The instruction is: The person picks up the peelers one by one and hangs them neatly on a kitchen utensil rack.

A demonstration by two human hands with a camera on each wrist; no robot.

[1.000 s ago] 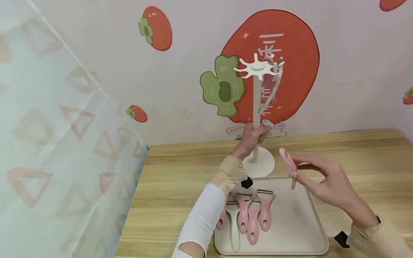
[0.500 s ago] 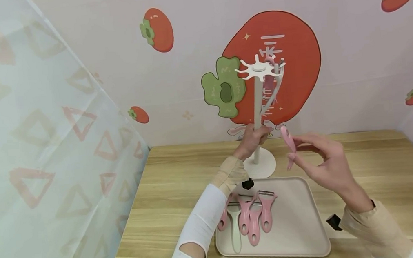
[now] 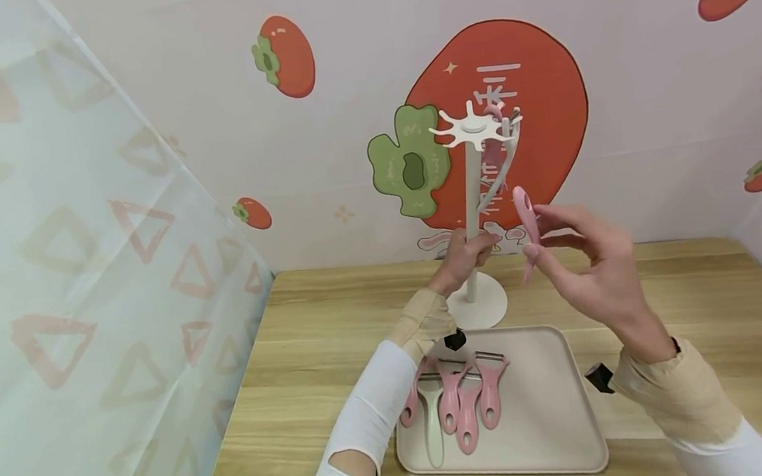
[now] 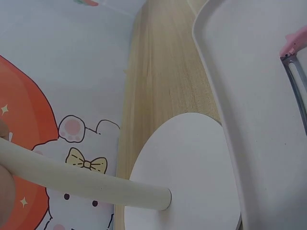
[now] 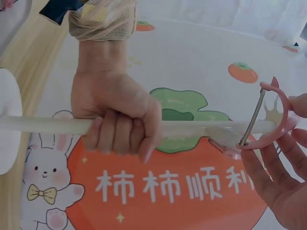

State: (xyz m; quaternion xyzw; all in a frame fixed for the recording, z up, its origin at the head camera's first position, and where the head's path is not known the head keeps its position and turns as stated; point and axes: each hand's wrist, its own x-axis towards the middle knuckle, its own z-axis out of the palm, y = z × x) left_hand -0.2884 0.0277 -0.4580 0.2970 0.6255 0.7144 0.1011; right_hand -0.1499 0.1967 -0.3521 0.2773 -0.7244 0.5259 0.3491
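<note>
My left hand [image 3: 459,263] grips the pole of a white hook stand [image 3: 472,184], fingers curled round it below the middle. In the right wrist view that grip [image 5: 120,120] shows from the side. My right hand [image 3: 590,261] pinches a pink peeler [image 3: 527,214] between thumb and fingers, right of the pole and below the hooks. Its handle points up in the head view; its metal blade [image 5: 253,117] shows in the right wrist view. A pink peeler [image 3: 494,149] and a pale peeler [image 3: 504,167] hang from the stand's right side.
A beige tray [image 3: 553,412] lies on the wooden table [image 3: 321,334] before the stand's round base [image 3: 488,300]. On its left side are several pink peelers [image 3: 492,391] and a pale green one [image 3: 433,422]. A patterned cloth wall [image 3: 338,60] stands behind.
My right hand has risen with the pink peeler, from just above the tray's far right corner to about mid-pole height. My left hand has stayed on the pole.
</note>
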